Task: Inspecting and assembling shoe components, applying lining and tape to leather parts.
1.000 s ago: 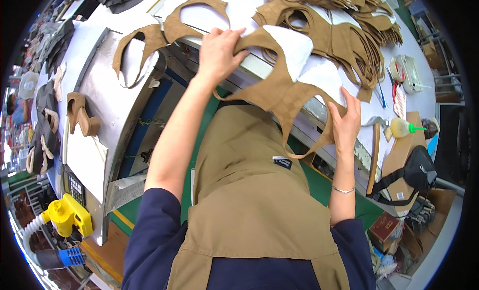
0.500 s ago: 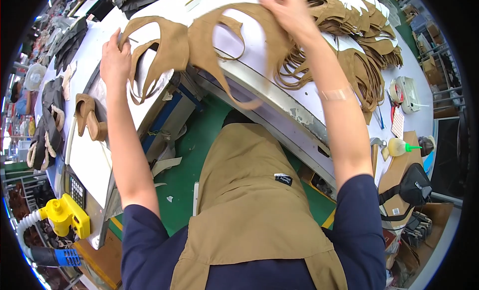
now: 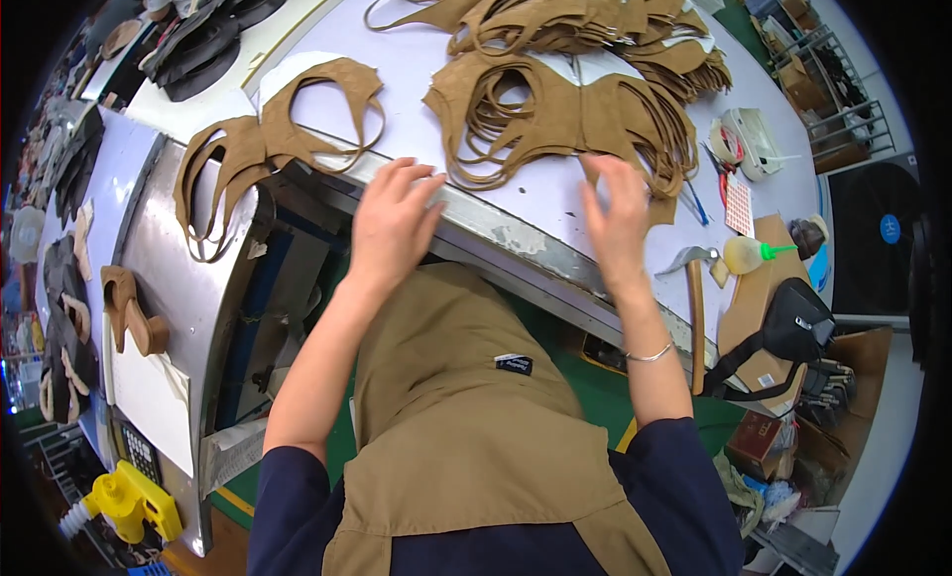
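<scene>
My left hand (image 3: 395, 224) hovers over the table's front edge, fingers apart, holding nothing. My right hand (image 3: 617, 219) is at the near side of a pile of brown cut shoe-upper pieces (image 3: 545, 110), thumb and fingers apart; whether its fingertips touch the pile I cannot tell. Another brown shoe-upper piece (image 3: 305, 160), with strap loops, lies off to the left across the corner where the two tables meet. Further heaps of brown pieces (image 3: 540, 16) lie behind the near pile, some with white parts showing.
A hammer (image 3: 696, 323), a glue bottle with a green tip (image 3: 744, 255) and a black pouch (image 3: 796, 320) lie at the right. On the left are a brown heeled shoe form (image 3: 132, 311), a calculator (image 3: 139, 452) and a yellow tool (image 3: 124, 502). Dark pieces (image 3: 213, 41) lie far left.
Both hands have let go of the brown shoe-upper piece, which now lies flat at the left. They have come nearer to me, the left also moving right. The view has shifted right.
</scene>
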`<move>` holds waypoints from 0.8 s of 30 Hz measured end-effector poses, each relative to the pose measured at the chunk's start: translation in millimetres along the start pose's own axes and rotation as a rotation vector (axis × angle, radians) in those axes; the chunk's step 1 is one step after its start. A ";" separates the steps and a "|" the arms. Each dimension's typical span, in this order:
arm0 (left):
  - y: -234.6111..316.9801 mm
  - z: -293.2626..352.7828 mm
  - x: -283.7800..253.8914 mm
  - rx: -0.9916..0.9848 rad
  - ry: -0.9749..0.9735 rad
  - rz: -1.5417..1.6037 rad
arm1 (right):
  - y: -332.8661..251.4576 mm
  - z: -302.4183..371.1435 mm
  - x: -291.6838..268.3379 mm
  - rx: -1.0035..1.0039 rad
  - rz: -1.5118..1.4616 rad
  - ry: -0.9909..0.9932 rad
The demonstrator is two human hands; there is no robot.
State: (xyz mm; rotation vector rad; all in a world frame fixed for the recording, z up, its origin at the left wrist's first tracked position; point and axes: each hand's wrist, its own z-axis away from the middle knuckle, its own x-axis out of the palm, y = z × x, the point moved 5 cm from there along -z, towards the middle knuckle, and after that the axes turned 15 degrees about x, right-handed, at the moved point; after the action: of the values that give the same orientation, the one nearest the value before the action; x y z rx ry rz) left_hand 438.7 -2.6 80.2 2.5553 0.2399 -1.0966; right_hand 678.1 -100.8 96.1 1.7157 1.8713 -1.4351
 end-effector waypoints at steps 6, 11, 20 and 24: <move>19.6 -45.8 64.5 0.072 -0.011 -0.136 | 94.1 -22.1 -18.5 0.202 0.282 0.045; 10.6 -56.7 63.3 0.038 0.052 -0.095 | 82.2 -41.1 -50.0 0.175 0.041 0.147; 82.1 3.7 -28.3 0.294 0.058 -0.059 | -7.5 56.4 -92.5 0.215 -0.039 -0.223; 97.9 68.9 11.7 0.180 -0.137 0.029 | 13.6 88.2 -68.3 0.391 -0.054 -0.638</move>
State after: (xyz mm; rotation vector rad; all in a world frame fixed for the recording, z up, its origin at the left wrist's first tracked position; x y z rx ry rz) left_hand 428.9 -119.1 52.0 2.6143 0.0716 -1.3302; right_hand 671.8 -213.0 94.5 1.1202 1.3584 -2.1540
